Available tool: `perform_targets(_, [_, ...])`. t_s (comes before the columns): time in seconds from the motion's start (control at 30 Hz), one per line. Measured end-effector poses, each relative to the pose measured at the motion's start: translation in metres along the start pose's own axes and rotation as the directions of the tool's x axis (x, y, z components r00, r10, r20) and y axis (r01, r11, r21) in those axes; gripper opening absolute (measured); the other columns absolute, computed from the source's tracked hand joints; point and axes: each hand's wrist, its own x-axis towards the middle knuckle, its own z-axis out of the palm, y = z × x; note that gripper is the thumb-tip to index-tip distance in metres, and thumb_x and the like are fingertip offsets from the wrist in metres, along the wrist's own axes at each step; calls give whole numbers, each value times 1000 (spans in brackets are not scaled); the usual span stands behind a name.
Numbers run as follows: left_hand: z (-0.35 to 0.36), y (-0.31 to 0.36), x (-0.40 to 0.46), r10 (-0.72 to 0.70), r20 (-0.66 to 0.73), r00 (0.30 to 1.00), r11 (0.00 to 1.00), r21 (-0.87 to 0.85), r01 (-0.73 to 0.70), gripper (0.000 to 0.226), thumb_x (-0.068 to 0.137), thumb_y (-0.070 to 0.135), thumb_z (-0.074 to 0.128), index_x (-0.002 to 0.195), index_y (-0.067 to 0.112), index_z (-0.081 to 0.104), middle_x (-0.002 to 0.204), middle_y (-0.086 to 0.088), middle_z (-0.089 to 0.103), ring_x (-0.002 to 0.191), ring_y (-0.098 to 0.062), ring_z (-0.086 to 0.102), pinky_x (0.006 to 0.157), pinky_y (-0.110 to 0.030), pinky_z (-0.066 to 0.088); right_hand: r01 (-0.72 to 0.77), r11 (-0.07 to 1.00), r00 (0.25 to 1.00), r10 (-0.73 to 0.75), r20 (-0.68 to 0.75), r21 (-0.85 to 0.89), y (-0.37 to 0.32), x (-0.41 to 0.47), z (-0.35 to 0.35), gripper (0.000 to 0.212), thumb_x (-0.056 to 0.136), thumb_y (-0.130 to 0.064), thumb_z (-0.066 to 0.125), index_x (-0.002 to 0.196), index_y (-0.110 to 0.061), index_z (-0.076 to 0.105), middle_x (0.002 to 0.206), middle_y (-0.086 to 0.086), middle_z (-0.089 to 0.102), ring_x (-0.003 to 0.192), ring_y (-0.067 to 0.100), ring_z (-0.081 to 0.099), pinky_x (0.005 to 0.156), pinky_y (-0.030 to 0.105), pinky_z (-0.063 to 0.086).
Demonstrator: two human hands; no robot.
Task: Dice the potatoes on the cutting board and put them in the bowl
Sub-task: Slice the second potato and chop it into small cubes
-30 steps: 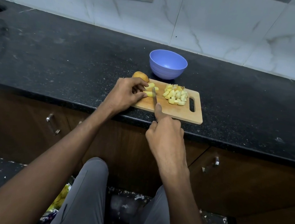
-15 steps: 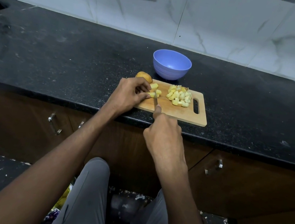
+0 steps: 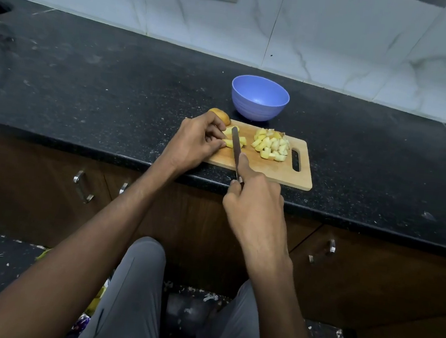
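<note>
Cutting board [image 3: 271,171] lies at the near edge of the black desk [image 3: 114,87]; all places below are taken from it.

Left hand [image 3: 194,143] rests on the board's left end, fingers curled, pinching the potato strips [image 3: 234,141] still to be cut. Right hand [image 3: 254,200] is off the board's near edge, wrapped round the knife's handle, forefinger laid along the spine. Knife [image 3: 236,148] blade runs across the strips, tip pointing toward the board's far edge.

Step in hand, as I judge it: crosswise cuts turning strips into cubes. To do it well: keep the left fingertips tucked back from the blade, hold the strips bunched so they don't roll, press straight down, and shift the grip leftward after each cut for even pieces.

Diced pile [image 3: 271,148] sits right of centre on the board, beside the handle slot. One uncut potato [image 3: 219,115], skin on, sits at the board's far left corner, partly hidden behind the left hand; whether it rests on the board or on the desk I cannot tell.

Blue bowl [image 3: 260,98] stands on the desk just beyond the board's far edge. Nothing shows inside it; no potato moved yet.
</note>
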Motion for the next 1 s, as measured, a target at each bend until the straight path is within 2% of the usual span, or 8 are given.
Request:
perform_targets(0.23, [0, 3, -1, -31, -23, 999, 999, 7, 32, 26, 84, 12, 82, 102, 13, 64, 84, 11, 76, 84, 6, 69, 80, -13, 51, -11, 987, 1000, 10, -2, -162, -6, -5, 16, 65, 106, -16, 45, 166, -25, 20, 104, 8, 63, 93, 22, 52, 73, 33, 39])
perform_targets(0.33, [0, 4, -2, -40, -29, 999, 999, 3, 40, 26, 83, 13, 83, 100, 15, 63, 82, 12, 76, 83, 7, 69, 83, -16, 51, -21, 979, 1000, 24, 8, -204, -10, -6, 18, 70, 105, -14, 47, 166, -23, 16, 98, 9, 55, 101, 28, 61, 71, 34, 40])
perform_targets(0.5, [0, 6, -3, -62, -46, 997, 998, -21, 61, 26, 82, 14, 83, 97, 17, 62, 79, 13, 76, 85, 8, 70, 90, -23, 51, -26, 981, 998, 35, 44, -194, -12, 1, 19, 68, 104, -13, 49, 166, -19, 20, 114, 13, 61, 107, 30, 62, 73, 34, 42])
perform_targets(0.6, [0, 7, -4, -64, -42, 997, 998, -19, 64, 28, 82, 14, 83, 96, 18, 60, 77, 15, 75, 84, 8, 69, 88, -21, 49, -38, 994, 995, 47, 86, -104, -7, 6, 10, 66, 104, -14, 50, 164, -23, 26, 123, 14, 60, 113, 31, 60, 80, 36, 45])
perform_targets(0.67, [0, 7, -3, -50, -42, 998, 999, -14, 49, 28, 82, 12, 82, 97, 16, 60, 79, 13, 76, 81, 8, 68, 81, -17, 48, -42, 999, 993, 40, 113, 11, 1, 7, 4, 62, 105, -17, 50, 163, -28, 31, 119, 10, 60, 107, 28, 60, 83, 36, 49])
perform_targets(0.73, [-1, 8, -3, -42, -43, 998, 999, -13, 42, 26, 83, 9, 79, 100, 14, 60, 83, 9, 76, 74, 6, 66, 75, -18, 51, -58, 984, 989, 34, 143, 166, 13, 8, -2, 59, 105, -20, 51, 160, -34, 36, 105, 5, 68, 86, 19, 66, 71, 37, 57])
perform_targets(0.83, [3, 10, -4, -46, -39, 998, 999, 17, 46, 26, 85, 7, 70, 107, 15, 59, 90, 2, 72, 73, -4, 64, 75, -29, 58, -97, 912, 983, 26, 180, 399, 31, 10, -13, 54, 106, -21, 54, 155, -40, 43, 72, 0, 69, 48, 6, 56, 44, 26, 46])
perform_targets(1.0, [6, 21, -2, -28, 86, 996, 985, 174, 12, 46, 87, 12, 64, 132, 13, 54, 100, -2, 63, 83, -14, 61, 84, -38, 55, -75, 777, 996, 28, 84, 625, 50, 18, -46, 54, 104, -15, 61, 152, -38, 50, 65, 1, 64, 45, 9, 45, 37, 22, 35])
